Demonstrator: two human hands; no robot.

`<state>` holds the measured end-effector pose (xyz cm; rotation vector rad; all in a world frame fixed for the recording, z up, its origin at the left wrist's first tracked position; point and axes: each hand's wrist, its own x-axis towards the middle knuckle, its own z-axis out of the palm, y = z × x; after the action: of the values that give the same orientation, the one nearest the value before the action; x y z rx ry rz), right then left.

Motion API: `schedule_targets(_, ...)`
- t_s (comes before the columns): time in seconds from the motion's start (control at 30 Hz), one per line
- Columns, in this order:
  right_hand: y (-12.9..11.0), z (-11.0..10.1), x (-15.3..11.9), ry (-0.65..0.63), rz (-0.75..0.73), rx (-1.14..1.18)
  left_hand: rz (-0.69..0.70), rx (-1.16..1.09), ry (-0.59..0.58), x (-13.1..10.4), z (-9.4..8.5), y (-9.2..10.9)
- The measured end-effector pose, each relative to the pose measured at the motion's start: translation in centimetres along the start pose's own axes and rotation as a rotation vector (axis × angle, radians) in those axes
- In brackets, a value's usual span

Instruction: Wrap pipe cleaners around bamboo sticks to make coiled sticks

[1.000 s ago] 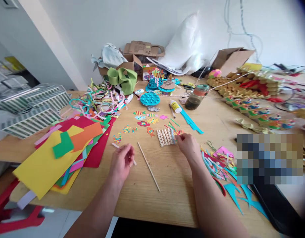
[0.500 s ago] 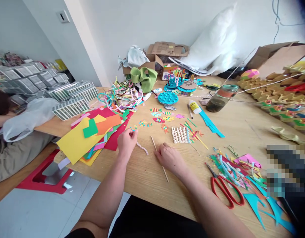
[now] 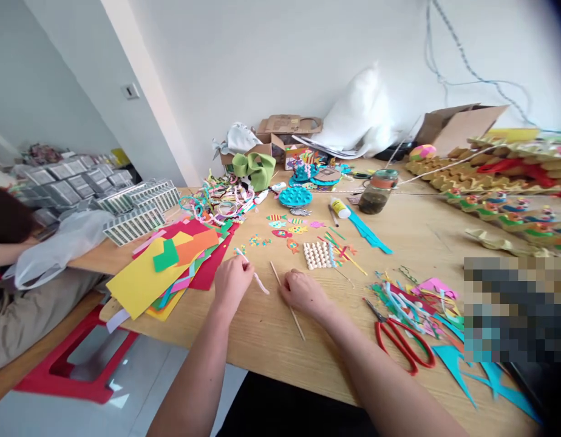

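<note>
My left hand is closed on a pale, fuzzy pipe cleaner. One end pokes out above the fingertips and the other curves down to the right. Beside it, my right hand rests on the table, fingers curled over a thin wooden stick that slants across the tabletop. Small paper dots lie beyond the left hand. Several decorated paper fish and a block of white, bead-like rows lie beyond the right hand.
Coloured sheets are stacked at left. Red-handled scissors lie at right among paper scraps. A glass jar, glue bottle and egg cartons stand farther back. Another person's arm is at far left.
The view has tilted upward and swung slightly right. More of the pipe cleaner now shows, including an end above my left fingertips. My right hand stays at the stick.
</note>
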<state>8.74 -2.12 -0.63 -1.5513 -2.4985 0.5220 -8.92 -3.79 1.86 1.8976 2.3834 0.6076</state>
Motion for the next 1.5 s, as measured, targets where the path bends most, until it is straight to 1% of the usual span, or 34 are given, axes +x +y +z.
schedule_targets(0.03, 0.2, -0.1, 0.2, 0.011, 0.001, 0.086, 0.067, -0.101, 0.023, -0.1, -0.3, 0.4)
schedule_targets(0.07, 0.5, -0.3, 0.4, 0.039, 0.018, 0.204, 0.139, -0.219, 0.009, -0.3, -0.7, 0.8)
schedule_targets(0.1, 0.6, -0.5, 0.6, 0.070, 0.039, 0.365, 0.216, -0.331, -0.037, -0.4, -0.9, 1.3)
schedule_targets(0.17, 0.8, -1.0, 0.8, 0.106, 0.037, 0.790, 0.348, -0.482, -0.128, -0.6, -1.3, 2.4)
schedule_targets(0.23, 1.0, -1.5, 0.9, 0.127, -0.001, 1.189, 0.450, -0.547, -0.214, -0.7, -1.1, 3.4)
schedule_targets(0.3, 1.1, -1.7, 1.0, 0.161, -0.027, 1.436, 0.510, -0.581, -0.276, -0.6, -0.5, 3.9)
schedule_targets(0.37, 1.4, -1.7, 1.1, 0.210, -0.026, 1.546, 0.504, -0.630, -0.309, -0.2, 0.5, 4.1)
schedule_targets(0.4, 1.5, -1.7, 1.2, 0.234, -0.024, 1.575, 0.468, -0.667, -0.322, 0.0, 1.1, 4.1)
schedule_targets(0.47, 1.8, -1.7, 1.4, 0.280, -0.027, 1.607, 0.349, -0.791, -0.388, 0.5, 2.2, 3.9)
schedule_targets(0.53, 2.0, -1.7, 1.5, 0.334, -0.022, 1.624, 0.222, -0.943, -0.493, 0.7, 2.9, 3.7)
schedule_targets(0.6, 2.2, -1.9, 1.5, 0.385, 0.006, 1.634, 0.113, -1.073, -0.562, 0.6, 3.2, 3.5)
schedule_targets(0.67, 2.4, -2.2, 1.4, 0.434, 0.051, 1.640, 0.050, -1.163, -0.619, 0.4, 3.1, 3.4)
schedule_targets(0.8, 3.1, -2.6, 1.5, 0.577, 0.134, 1.662, -0.017, -1.238, -0.740, 0.1, 2.7, 3.1)
schedule_targets(0.9, 3.5, -2.9, 1.5, 0.635, 0.180, 1.665, -0.039, -1.230, -0.738, 0.1, 2.6, 3.0)
schedule_targets(1.0, 3.6, -2.9, 1.4, 0.669, 0.204, 1.660, -0.028, -1.230, -0.732, 0.2, 2.6, 3.0)
schedule_targets(1.1, 3.7, -2.9, 1.4, 0.688, 0.215, 1.648, -0.010, -1.254, -0.758, 0.2, 2.6, 2.9)
schedule_targets(1.2, 3.9, -2.8, 1.5, 0.695, 0.225, 1.642, -0.011, -1.251, -0.822, 0.2, 2.6, 2.8)
schedule_targets(1.33, 4.0, -2.6, 1.7, 0.680, 0.217, 1.646, -0.105, -1.259, -0.972, 0.4, 2.5, 2.5)
schedule_targets(1.4, 4.1, -2.6, 1.6, 0.658, 0.220, 1.637, -0.157, -1.316, -1.021, 0.4, 2.4, 2.3)
schedule_targets(1.5, 4.3, -2.7, 1.6, 0.648, 0.244, 1.609, -0.188, -1.406, -1.071, 0.6, 2.6, 2.1)
